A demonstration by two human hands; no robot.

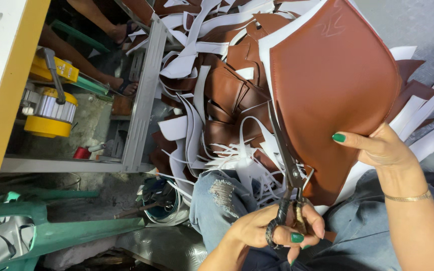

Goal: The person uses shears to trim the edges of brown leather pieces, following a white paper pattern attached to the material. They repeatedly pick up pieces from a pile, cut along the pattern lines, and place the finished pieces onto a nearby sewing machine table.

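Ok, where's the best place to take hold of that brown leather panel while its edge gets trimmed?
Pinch the brown leather panel at its edge opposite the scissors, coming in from that side, thumb on top, as the right hand does. The sheet is broad and flat, and that edge is clear of the blades.

brown leather piece (335,85), white backing edge. scrap pile (217,95) mixed brown + white strips. scissors (286,170) dark, blackish handles. nails green on both left hand (272,232) and right hand (385,148). bracelet (408,198) gold. jeans (217,206) light blue, faded, frayed white patch at knee. motor (48,113) yellow with silver middle. table frame (144,95) grey. small red spool (81,153).
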